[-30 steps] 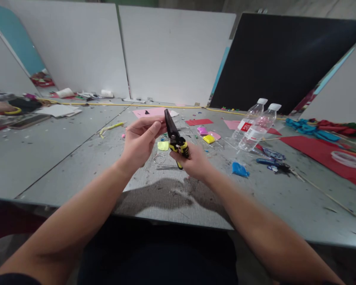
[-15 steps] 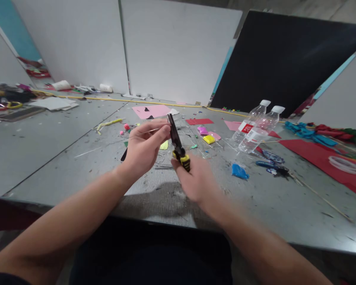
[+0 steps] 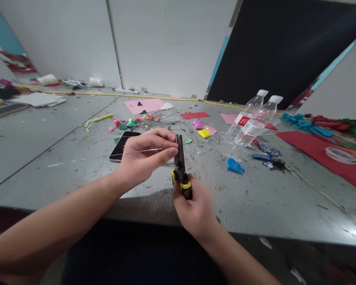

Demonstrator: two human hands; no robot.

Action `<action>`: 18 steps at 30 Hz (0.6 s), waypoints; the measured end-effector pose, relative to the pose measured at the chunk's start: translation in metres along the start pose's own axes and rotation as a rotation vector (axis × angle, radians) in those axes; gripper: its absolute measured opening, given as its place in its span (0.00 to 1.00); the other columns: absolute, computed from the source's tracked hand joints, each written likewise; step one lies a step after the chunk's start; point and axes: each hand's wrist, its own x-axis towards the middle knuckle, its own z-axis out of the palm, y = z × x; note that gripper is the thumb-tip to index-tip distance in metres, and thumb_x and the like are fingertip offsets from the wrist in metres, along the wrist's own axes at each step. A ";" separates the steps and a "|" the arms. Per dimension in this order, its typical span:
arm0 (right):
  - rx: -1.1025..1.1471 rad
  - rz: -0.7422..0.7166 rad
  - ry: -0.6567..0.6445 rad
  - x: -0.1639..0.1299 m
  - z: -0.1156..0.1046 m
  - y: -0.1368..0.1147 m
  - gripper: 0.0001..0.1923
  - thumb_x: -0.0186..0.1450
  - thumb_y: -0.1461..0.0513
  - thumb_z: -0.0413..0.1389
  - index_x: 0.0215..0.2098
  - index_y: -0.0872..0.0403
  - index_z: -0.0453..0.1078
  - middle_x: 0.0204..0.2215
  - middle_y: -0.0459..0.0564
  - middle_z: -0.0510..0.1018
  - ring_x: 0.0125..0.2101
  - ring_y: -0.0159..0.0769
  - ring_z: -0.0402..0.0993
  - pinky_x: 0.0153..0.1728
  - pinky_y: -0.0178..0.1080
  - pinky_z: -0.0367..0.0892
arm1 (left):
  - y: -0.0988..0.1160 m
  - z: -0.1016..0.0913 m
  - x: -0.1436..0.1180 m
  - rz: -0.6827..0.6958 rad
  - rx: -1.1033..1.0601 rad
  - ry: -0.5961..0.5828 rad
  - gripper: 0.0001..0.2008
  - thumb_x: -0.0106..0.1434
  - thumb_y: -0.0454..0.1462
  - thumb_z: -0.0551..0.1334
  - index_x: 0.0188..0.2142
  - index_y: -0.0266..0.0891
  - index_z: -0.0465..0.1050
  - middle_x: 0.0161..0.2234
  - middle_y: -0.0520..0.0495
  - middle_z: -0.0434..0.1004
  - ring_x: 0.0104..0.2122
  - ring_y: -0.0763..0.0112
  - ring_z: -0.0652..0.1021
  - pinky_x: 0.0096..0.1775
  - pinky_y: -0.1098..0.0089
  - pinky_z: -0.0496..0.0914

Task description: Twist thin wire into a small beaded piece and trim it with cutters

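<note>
My right hand (image 3: 195,209) grips the yellow-and-black handles of a pair of pliers (image 3: 180,164), jaws pointing up and away from me. My left hand (image 3: 142,158) pinches a thin metal wire (image 3: 142,151) between thumb and fingers. The wire runs sideways with its right end at the plier jaws. Both hands hover over the near edge of the grey table (image 3: 62,158).
A black phone (image 3: 122,146) lies just left of my left hand. Behind it are small coloured clay pieces (image 3: 130,122) and pink paper (image 3: 144,105). Two plastic bottles (image 3: 252,118), a blue clay bag (image 3: 233,165), blue scissors (image 3: 268,158) and red sheets (image 3: 320,154) fill the right side.
Both hands have come nearer to me and lower. The pliers have turned more upright. The camera tipped down, and the phone came into sight.
</note>
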 end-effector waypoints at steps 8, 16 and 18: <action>-0.053 0.012 0.105 -0.005 0.005 -0.002 0.08 0.65 0.63 0.53 0.28 0.50 0.61 0.22 0.46 0.71 0.21 0.34 0.66 0.24 0.38 0.61 | 0.004 0.006 -0.001 -0.051 -0.078 0.033 0.08 0.48 0.40 0.79 0.27 0.43 0.84 0.37 0.44 0.82 0.39 0.61 0.82 0.41 0.60 0.82; 0.173 0.199 -0.019 -0.015 -0.008 0.011 0.17 0.69 0.51 0.55 0.27 0.51 0.65 0.20 0.44 0.70 0.20 0.33 0.66 0.23 0.37 0.61 | 0.021 0.022 -0.010 -0.048 -0.043 -0.130 0.06 0.50 0.39 0.78 0.28 0.45 0.85 0.37 0.43 0.82 0.38 0.62 0.82 0.41 0.61 0.81; 0.141 0.187 -0.035 -0.018 -0.009 0.011 0.18 0.70 0.51 0.54 0.25 0.51 0.64 0.19 0.45 0.70 0.21 0.33 0.67 0.24 0.38 0.61 | 0.028 0.028 -0.016 -0.026 -0.009 -0.162 0.06 0.50 0.37 0.78 0.29 0.45 0.85 0.37 0.43 0.82 0.37 0.63 0.82 0.40 0.62 0.81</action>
